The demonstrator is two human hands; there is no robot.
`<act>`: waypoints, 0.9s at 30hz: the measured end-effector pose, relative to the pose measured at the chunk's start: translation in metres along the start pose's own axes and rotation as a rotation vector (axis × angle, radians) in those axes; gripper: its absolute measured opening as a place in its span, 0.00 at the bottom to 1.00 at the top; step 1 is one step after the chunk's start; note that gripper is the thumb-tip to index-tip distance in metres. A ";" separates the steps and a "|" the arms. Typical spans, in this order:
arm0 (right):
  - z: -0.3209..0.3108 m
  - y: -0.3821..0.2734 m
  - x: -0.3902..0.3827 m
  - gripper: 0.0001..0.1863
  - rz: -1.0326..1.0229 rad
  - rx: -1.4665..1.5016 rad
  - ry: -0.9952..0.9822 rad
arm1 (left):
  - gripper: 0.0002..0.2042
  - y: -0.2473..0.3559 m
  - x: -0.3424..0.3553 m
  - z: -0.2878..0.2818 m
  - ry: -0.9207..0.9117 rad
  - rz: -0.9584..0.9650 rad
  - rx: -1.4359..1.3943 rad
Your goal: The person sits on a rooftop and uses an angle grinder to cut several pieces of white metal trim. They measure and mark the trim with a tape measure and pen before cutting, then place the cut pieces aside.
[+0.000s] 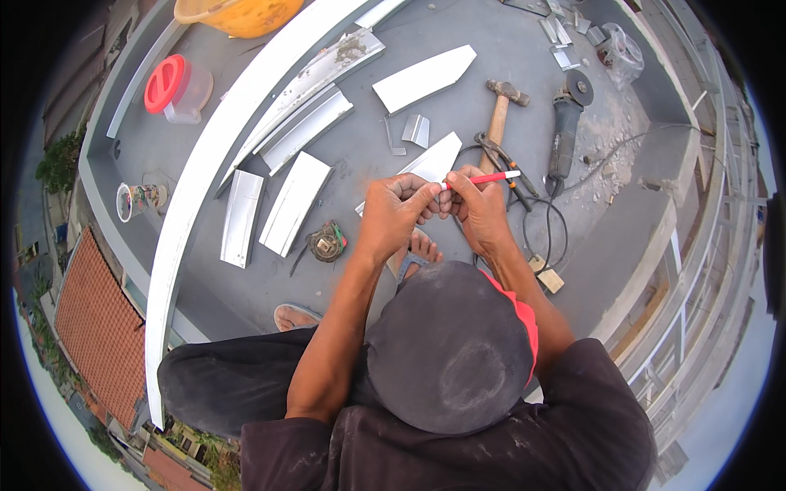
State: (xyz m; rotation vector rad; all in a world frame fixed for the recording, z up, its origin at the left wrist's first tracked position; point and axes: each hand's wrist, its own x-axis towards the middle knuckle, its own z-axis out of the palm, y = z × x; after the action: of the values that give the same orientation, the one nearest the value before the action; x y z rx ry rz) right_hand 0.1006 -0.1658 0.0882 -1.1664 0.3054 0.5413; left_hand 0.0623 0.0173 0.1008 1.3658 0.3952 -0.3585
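Note:
My left hand (397, 209) and my right hand (479, 204) meet in front of me, both closed on a slim red-and-white pen (497, 177), held crosswise with its white tip to the right. A cut white metal piece (438, 155) lies behind them, partly hidden. Pliers with black and orange handles (516, 192) and a hammer with a wooden handle (497, 119) lie just beyond my right hand. A tape measure (326, 242) rests on the grey floor left of my left hand.
Several white metal pieces (295, 204) lie around, beside a long white strip (192, 188). An angle grinder (563, 135) with cord is at right, near rubble (614, 155) and a plastic bag (622, 57). A yellow basin (233, 16) and red-lidded container (188, 94) sit upper left. Railings (675, 270) line the right edge.

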 end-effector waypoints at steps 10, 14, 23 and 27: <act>-0.277 -0.115 0.075 0.19 -0.108 -0.305 0.807 | 0.41 -0.084 0.014 -0.019 0.350 0.186 1.192; -0.309 -0.093 0.069 0.35 0.000 -0.653 0.997 | 0.39 -0.093 0.022 -0.032 0.173 0.107 1.273; -0.225 -0.053 0.146 0.50 -0.648 -1.652 0.932 | 0.36 0.044 0.051 -0.105 -0.279 0.403 1.683; -0.150 -0.027 0.110 0.48 -0.776 -1.619 0.436 | 0.36 0.080 0.048 -0.135 -0.307 0.647 1.797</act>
State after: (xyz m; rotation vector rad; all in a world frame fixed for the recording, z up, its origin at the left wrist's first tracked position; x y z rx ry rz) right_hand 0.2147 -0.2854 -0.0010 -2.7891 -0.3530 -0.3314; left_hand 0.1331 0.1632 0.1263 2.9599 -0.9072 -0.3348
